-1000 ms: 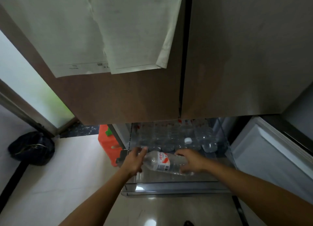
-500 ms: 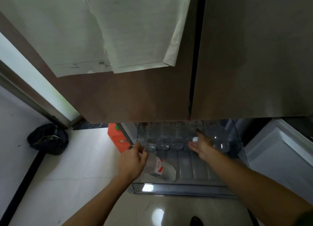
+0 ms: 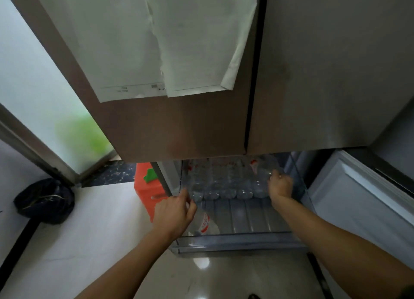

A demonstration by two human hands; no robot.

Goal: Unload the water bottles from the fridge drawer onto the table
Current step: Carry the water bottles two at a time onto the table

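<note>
Down at the far left, on the pale floor, a dark crumpled bag [image 3: 43,201] lay well apart from the work, and nearer in an orange plastic crate [image 3: 146,191] stood just beside the pulled-out clear plastic fridge drawer [image 3: 235,246], clear of the reach. At the drawer's front left corner the left hand [image 3: 173,217] hovered over a clear plastic water bottle with a red and white label [image 3: 205,223], which lay on its side on the ribbed drawer floor; the fingers were loosely curled above it and seemed not to grip it, though the hand hid the bottle's neck, so contact could not be told for certain. Lying near the front, that bottle was probably set for an easy lift out. Behind it a row of clear water bottles [image 3: 226,186] lay packed side by side at the back, under the brown fridge doors with their taped white paper sheets [image 3: 156,41]. At the row's right end the right hand [image 3: 280,184] was closed around one bottle, likely to draw it forward. No bench showed.
</note>
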